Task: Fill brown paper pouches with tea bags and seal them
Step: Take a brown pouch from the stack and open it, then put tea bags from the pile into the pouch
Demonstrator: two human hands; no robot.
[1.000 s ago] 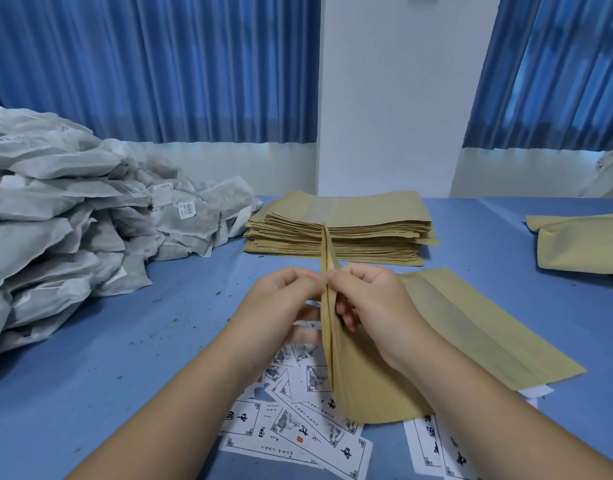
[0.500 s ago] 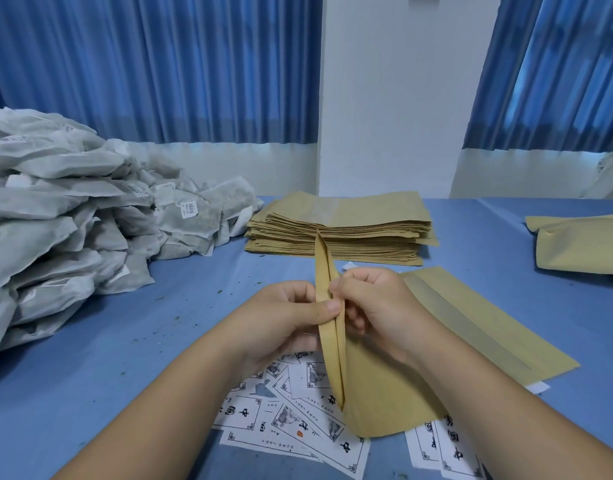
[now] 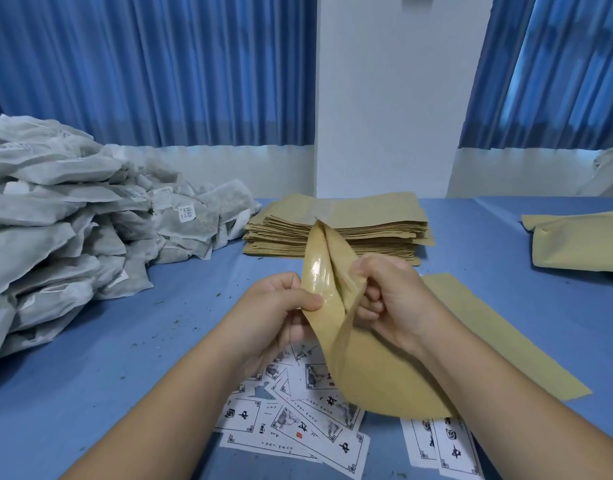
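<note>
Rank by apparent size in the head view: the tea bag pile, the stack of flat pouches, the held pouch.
1. tea bag pile.
2. held pouch and stack of flat pouches look alike; the pouch is nearer the camera, so unranked.

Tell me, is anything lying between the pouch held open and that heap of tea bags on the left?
Nothing visible does. The left hand and right hand hold the pouch; between it and the tea bags only blue table shows.

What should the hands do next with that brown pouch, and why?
Probably pull the mouth wider: left hand and right hand each pinch one wall of the pouch, which gapes only narrowly, likely too tight for the tea bags piled at left.
</note>
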